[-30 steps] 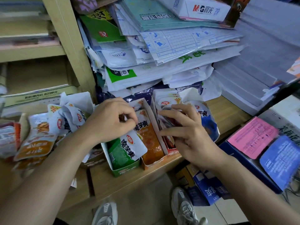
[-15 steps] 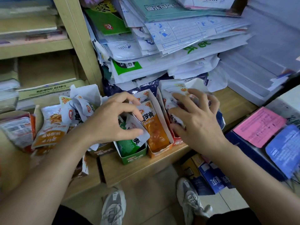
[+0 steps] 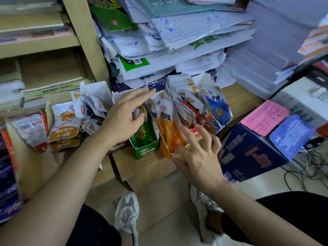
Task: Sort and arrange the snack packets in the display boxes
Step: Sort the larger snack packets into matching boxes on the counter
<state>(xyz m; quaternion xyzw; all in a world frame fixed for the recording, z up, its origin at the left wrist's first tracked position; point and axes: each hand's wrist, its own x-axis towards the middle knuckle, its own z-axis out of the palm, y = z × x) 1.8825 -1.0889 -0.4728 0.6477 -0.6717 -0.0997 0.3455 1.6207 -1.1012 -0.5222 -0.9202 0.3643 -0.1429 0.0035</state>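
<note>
Display boxes (image 3: 145, 150) at surface (image 3: 142, 168) front edge, paper stacks (image 3: 177, 50) behind; left hand (image 3: 122, 118) and right hand (image 3: 198, 157), fingers apart.

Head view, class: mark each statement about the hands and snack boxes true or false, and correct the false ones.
1. The green box stands left of the orange packets. True.
2. The right hand is clenched in a fist. False: its fingers are spread, holding nothing.
3. A pink sheet lies on the dark blue carton. True.
4. The left hand rests on the pink sheet. False: it is at the green box's packets.
</note>
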